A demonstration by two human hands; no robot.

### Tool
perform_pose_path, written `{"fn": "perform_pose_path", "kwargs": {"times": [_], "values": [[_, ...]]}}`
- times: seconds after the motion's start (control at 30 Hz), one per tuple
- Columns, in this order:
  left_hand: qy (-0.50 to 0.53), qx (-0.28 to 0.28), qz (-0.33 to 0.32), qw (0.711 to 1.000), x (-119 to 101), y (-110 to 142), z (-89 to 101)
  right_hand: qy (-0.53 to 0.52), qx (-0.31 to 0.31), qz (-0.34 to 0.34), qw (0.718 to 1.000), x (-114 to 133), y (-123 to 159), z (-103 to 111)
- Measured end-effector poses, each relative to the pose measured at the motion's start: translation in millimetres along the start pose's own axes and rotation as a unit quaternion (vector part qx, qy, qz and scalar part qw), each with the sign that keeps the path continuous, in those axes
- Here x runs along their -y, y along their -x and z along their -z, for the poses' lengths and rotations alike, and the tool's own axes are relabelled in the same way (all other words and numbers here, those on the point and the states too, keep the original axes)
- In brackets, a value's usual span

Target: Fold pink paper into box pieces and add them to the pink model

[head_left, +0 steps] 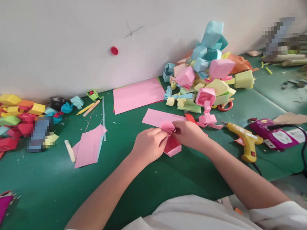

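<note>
In front of me, above the green table, both hands meet at a small folded pink paper box [173, 150]. My left hand [149, 145] pinches its upper paper edge from the left, with the fingers curled. On the other side my right hand [189, 133] is closed at the same raised flap. A small dark spot shows by the right fingertips; I cannot tell what it is. The box's open hollow faces up towards me, partly hidden by the fingers. Just behind the hands lies a flat pink paper strip [156, 117].
Behind are large pink sheets [138, 95] and a heap of folded paper shapes [204, 65]. A yellow glue gun [245, 140] and a purple power strip [273, 133] lie right. Cut pink papers [86, 148] and colourful paper boxes [13, 111] lie left on the green table [137, 185].
</note>
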State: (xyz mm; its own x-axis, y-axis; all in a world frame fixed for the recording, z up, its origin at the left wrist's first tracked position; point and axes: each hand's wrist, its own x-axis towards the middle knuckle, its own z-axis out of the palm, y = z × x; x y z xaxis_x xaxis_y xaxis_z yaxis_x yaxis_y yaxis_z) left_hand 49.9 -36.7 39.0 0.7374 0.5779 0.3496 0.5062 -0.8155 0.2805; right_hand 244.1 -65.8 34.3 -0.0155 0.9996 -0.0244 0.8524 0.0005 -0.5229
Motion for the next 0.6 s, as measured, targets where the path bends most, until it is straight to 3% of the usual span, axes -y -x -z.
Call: {"fn": "perform_pose_path", "kwargs": {"times": [0.17, 0.4, 0.6], "values": [[0.007, 0.015, 0.068, 0.998, -2.1, -2.0, 0.8, -0.019, -0.002, 0.034, 0.999, -2.9, 0.6, -1.1], [0.030, 0.026, 0.107, 0.994, -3.2, -4.2, 3.9, -0.048, 0.006, 0.038, 0.998, -4.7, -0.5, 0.7], [0.071, -0.044, 0.136, 0.987, 4.4, -5.7, 0.3, -0.088, 0.017, 0.007, 0.996, -4.4, 0.5, 5.6]]}}
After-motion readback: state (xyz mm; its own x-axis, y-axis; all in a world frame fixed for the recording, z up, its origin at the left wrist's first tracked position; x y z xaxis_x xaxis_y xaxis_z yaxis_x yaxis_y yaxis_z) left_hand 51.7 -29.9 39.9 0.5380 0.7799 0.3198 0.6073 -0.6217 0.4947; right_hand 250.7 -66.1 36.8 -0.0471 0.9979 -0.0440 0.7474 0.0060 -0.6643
